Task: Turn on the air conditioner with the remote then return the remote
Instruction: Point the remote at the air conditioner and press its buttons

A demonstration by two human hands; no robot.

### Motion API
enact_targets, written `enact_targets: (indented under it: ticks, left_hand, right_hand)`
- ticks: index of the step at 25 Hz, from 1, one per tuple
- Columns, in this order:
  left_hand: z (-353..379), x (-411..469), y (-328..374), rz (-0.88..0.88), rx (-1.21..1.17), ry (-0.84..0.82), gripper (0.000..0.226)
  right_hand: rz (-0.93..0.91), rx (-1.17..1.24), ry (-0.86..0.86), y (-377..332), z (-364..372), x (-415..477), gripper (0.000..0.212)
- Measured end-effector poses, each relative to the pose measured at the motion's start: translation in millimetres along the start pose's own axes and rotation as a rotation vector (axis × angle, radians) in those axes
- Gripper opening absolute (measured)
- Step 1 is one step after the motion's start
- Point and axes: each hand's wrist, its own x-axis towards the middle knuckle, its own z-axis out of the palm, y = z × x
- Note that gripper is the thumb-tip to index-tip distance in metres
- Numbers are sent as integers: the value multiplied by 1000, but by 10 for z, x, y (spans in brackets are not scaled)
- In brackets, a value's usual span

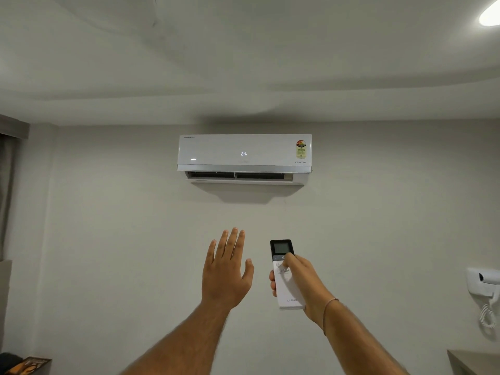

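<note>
A white air conditioner hangs high on the wall ahead. Its front panel shows a lit "24" and the louvre underneath stands open. My right hand holds a white remote with a dark screen end, pointed up at the unit; the thumb rests on the button just under the screen. My left hand is raised beside it, palm toward the wall, fingers spread and holding nothing.
A white wall phone with a coiled cord hangs at the right edge. Below it is a grey shelf corner. A curtain runs down the left edge, with a dark object and a printed booklet at the bottom left.
</note>
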Motion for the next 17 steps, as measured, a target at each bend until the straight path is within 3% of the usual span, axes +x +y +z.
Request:
enact_targets:
  ticks: [17]
  left_hand:
    - [-5,-15,6,-7,-6,4,73]
  right_hand:
    - [62,57,4,29,-3,36,31]
